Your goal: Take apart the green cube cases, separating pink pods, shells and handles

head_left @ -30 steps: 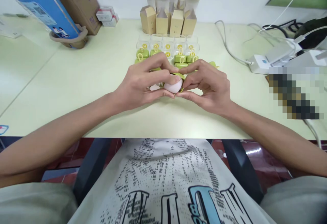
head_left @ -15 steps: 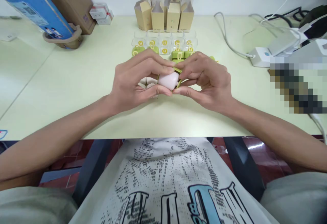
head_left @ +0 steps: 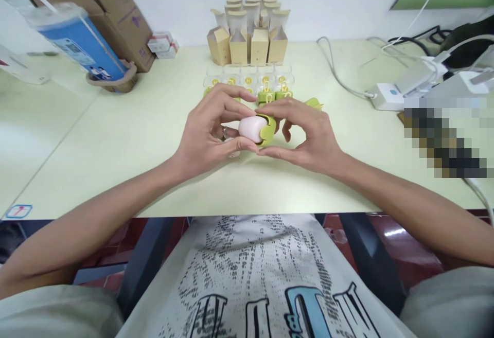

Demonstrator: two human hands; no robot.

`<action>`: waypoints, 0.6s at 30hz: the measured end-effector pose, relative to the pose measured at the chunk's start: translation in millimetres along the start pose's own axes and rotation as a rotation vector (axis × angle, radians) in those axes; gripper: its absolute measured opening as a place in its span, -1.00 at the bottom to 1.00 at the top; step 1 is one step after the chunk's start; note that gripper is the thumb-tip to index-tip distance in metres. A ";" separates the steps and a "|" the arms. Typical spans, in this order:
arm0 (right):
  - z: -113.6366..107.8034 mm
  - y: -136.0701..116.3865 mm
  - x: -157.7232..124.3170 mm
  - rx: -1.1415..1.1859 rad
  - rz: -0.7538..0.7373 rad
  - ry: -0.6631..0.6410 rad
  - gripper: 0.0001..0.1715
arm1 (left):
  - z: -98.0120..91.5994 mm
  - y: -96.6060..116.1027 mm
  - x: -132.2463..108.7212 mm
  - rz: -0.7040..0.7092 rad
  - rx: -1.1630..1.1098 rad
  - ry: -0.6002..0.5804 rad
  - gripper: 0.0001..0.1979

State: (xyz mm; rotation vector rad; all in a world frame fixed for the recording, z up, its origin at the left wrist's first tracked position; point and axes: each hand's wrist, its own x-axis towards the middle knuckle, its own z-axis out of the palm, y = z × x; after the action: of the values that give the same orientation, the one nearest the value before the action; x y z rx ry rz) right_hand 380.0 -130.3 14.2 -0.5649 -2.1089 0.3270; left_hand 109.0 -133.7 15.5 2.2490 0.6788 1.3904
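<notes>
A smooth, pale pink rounded piece (head_left: 250, 128) sits partly inside a green sleeve-like cover (head_left: 269, 131), in front of me over the table. My left hand (head_left: 206, 132) is closed around the pink end, its thumb below and its fingers above. The thumb and index finger of my right hand (head_left: 309, 129) grip the green cover at its top and bottom edges. White rounded pieces (head_left: 232, 150) lie partly hidden behind my left thumb. Several green cases with loops (head_left: 266, 96) stand just beyond my hands.
Clear plastic holders with yellow round labels (head_left: 248, 81) stand behind the green cases. Farther back are several open small cardboard boxes (head_left: 239, 47). A blue cylinder (head_left: 83, 50) and brown cartons (head_left: 129, 29) are at left. A white power strip (head_left: 388, 96) with cables is at right.
The pink piece and green cover have turned, so more of the cover's green outside shows. My right-hand fingers have spread somewhat. The camera view has tilted upward.
</notes>
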 end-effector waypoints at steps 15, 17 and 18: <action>-12.1 19.0 1.5 0.042 0.185 0.244 -0.37 | -10.5 10.0 9.6 0.047 -0.014 -0.118 -0.30; -11.5 23.5 -0.9 0.013 0.194 0.259 -0.41 | -12.8 10.0 9.5 0.037 -0.045 -0.011 -0.57; -12.8 27.3 -2.1 -0.005 0.197 0.273 -0.42 | -14.5 9.8 10.0 0.011 -0.049 0.053 -0.68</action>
State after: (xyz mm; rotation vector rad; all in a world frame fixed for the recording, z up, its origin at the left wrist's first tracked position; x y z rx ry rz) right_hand 398.9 -107.6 8.1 -0.7779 -1.7966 0.3357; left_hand 101.5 -134.4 34.2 2.1884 0.6434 1.4608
